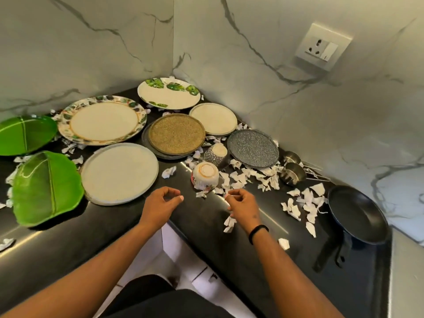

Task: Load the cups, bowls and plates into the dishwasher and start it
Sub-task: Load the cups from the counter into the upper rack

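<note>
Several plates lie flat on a black corner counter (128, 228): a plain grey plate (119, 172), a floral-rimmed plate (102, 120), a leaf-print plate (168, 93), a brown speckled plate (176, 133) on a dark one, a cream plate (213, 118), a speckled grey plate (253, 148) and two green leaf-shaped plates (47, 187) (25, 134). Two bowls stand upside down, a floral one (205, 176) and a patterned one (215, 154). My left hand (161, 206) and my right hand (241, 206) hover just in front of the floral bowl, fingers loosely curled, holding nothing.
Torn white paper scraps (245, 176) litter the counter around the bowls and to the right. Steel measuring cups (292, 173) sit by the right wall. A black frying pan (356, 214) lies at the right edge. A wall socket (323, 47) is above. Marble walls close the corner.
</note>
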Tool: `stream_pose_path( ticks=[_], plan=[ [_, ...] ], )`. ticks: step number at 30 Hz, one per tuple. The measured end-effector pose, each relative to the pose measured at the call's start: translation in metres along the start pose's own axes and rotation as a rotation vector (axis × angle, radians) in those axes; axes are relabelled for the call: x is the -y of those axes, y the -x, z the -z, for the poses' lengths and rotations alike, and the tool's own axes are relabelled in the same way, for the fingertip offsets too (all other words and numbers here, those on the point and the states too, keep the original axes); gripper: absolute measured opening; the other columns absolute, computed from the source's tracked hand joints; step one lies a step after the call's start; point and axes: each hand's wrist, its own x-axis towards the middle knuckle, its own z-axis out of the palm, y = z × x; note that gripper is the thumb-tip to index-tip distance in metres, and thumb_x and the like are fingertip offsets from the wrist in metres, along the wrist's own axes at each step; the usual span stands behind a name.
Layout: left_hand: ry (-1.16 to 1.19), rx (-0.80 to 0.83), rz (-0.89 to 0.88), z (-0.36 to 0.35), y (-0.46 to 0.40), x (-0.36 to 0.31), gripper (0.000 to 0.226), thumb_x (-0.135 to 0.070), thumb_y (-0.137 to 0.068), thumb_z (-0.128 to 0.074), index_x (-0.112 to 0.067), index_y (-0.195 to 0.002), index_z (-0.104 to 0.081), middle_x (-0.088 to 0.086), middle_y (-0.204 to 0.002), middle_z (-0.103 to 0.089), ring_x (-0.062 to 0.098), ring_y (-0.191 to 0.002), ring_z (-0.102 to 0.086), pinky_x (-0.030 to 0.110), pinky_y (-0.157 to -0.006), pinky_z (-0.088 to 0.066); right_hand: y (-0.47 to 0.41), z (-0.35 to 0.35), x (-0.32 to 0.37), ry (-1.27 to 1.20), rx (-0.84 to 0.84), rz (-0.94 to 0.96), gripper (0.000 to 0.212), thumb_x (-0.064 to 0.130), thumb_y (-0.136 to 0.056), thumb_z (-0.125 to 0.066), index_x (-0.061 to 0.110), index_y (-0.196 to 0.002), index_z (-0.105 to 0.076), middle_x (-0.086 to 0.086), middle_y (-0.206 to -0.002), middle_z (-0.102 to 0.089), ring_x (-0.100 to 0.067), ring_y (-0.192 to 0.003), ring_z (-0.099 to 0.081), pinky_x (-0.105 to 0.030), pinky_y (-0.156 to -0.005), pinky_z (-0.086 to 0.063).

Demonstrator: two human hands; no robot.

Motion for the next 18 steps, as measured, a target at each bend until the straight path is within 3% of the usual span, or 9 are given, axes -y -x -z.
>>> stream_pose_path(
  ticks=[2,6,9,13,16,18],
  plan=[
    [0.01,0.028,-0.003,-0.003,-0.018,-0.002,0.018,-0.029,-0.085,-0.079,-0.023,-0.101,-0.074,-0.009,-0.099,-0.072,0.01,-0.093,-0.068,0.038,-0.083,-0.059,-0.017,-0.001,0.005,-0.001,-0.022,-0.012,0.011,0.03,-0.088,-0.073,0.025,-0.095,-0.066,-0.002,-0.09,-0.071,-0.021,-0.082,-0.069,-0.044,-0.075,-0.059],
    [0.01,0.088,-0.051,-0.009,-0.05,-0.012,0.029,-0.026,-0.084,-0.08,-0.027,-0.109,-0.066,-0.007,-0.106,-0.068,0.002,-0.094,-0.063,0.021,-0.08,-0.049,-0.045,-0.012,0.017,0.007,-0.08,-0.02,0.018,0.041,-0.079,-0.072,0.027,-0.089,-0.068,0.001,-0.09,-0.073,-0.025,-0.087,-0.071,-0.049,-0.081,-0.058],
    [0.032,0.084,-0.102,-0.014,-0.071,-0.016,0.044,-0.025,-0.08,-0.084,-0.029,-0.118,-0.062,-0.006,-0.112,-0.064,0.005,-0.093,-0.064,0.023,-0.08,-0.053,-0.057,-0.026,0.027,0.043,-0.094,0.017,0.012,0.035,-0.086,-0.07,0.025,-0.093,-0.07,0.002,-0.092,-0.073,-0.021,-0.089,-0.07,-0.047,-0.081,-0.06],
    [-0.042,0.125,-0.152,-0.025,-0.087,-0.014,0.069,-0.028,-0.073,-0.089,-0.026,-0.134,-0.057,-0.01,-0.123,-0.057,0.008,-0.099,-0.06,0.013,-0.074,-0.044,-0.066,-0.041,0.037,0.08,-0.084,0.013,0.023,0.039,-0.095,-0.065,0.019,-0.104,-0.074,0.003,-0.096,-0.073,-0.016,-0.092,-0.069,-0.046,-0.083,-0.059],
    [-0.12,0.147,-0.215,-0.033,-0.093,-0.011,0.082,-0.033,-0.068,-0.09,-0.025,-0.141,-0.053,-0.007,-0.128,-0.057,0.012,-0.112,-0.057,0.028,-0.091,-0.051,-0.069,-0.048,0.042,0.053,-0.069,-0.043,0.015,0.04,-0.096,-0.063,0.031,-0.088,-0.072,0.009,-0.079,-0.07,-0.014,-0.081,-0.066,-0.046,-0.08,-0.058],
    [-0.207,0.156,-0.249,-0.038,-0.096,-0.009,0.086,-0.04,-0.066,-0.09,-0.025,-0.142,-0.052,-0.002,-0.13,-0.059,0.018,-0.119,-0.055,0.038,-0.099,-0.05,-0.069,-0.053,0.045,0.03,-0.044,-0.083,0.018,0.036,-0.097,-0.063,0.027,-0.086,-0.072,0.006,-0.071,-0.066,-0.016,-0.071,-0.061,-0.045,-0.073,-0.056]
  ],
)
